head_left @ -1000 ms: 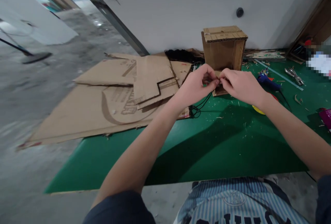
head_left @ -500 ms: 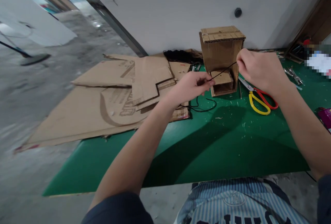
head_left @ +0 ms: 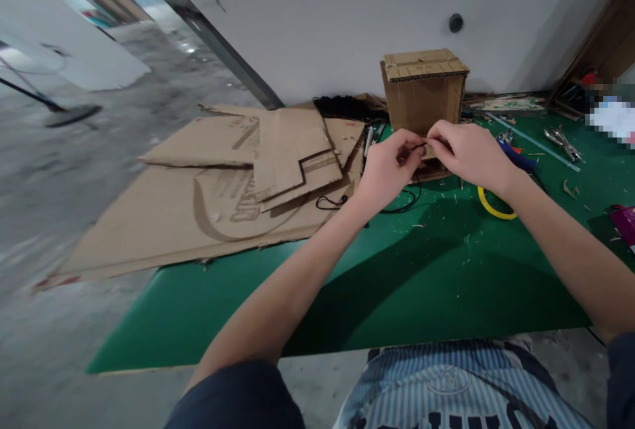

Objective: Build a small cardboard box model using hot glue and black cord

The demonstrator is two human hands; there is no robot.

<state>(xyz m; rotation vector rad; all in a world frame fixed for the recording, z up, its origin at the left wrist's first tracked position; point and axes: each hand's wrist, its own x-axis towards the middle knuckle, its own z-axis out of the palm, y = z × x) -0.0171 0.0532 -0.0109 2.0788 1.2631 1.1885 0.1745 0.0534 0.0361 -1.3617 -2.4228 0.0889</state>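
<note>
A thin black cord (head_left: 407,203) runs up from the green table into my fingers. My left hand (head_left: 389,163) pinches it, and my right hand (head_left: 464,150) pinches it close beside the left, their fingertips almost touching. Both hands are held in front of a small cardboard structure (head_left: 424,95) with a flat top and a lower box-like part, which they partly hide. Loops of the cord lie on the table below the left hand. The yellow-handled scissors (head_left: 497,207) lie under my right forearm, mostly covered by it.
Flat cardboard sheets (head_left: 218,194) overhang the left side of the green table (head_left: 421,297). Pliers (head_left: 564,143), a blue-handled tool (head_left: 518,156) and a clear strip (head_left: 533,141) lie to the right. A purple item (head_left: 624,223) sits at the right edge. A white wall (head_left: 337,26) stands behind.
My right hand has moved left and down to meet my left hand, which moved slightly right. The cord stretch between them has shortened. The blue-handled tool has come into view.
</note>
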